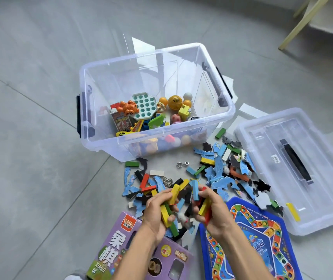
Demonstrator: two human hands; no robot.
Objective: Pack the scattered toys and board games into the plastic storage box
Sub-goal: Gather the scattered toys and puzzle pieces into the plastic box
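A clear plastic storage box stands open on the grey floor, holding balls, a pop-it board, an orange figure and other small toys. In front of it lies a scatter of coloured wooden blocks and blue puzzle pieces. My left hand grips a bunch of blocks, yellow and green among them. My right hand grips another bunch, with blue, yellow and red blocks showing. Both hands hover just above the pile. A purple chess box and a blue board game lie near me.
The box's clear lid with a black handle lies upside up on the right, a yellow block on its edge. Two metal wire puzzles sit among the pieces. Pale furniture legs stand at the top right.
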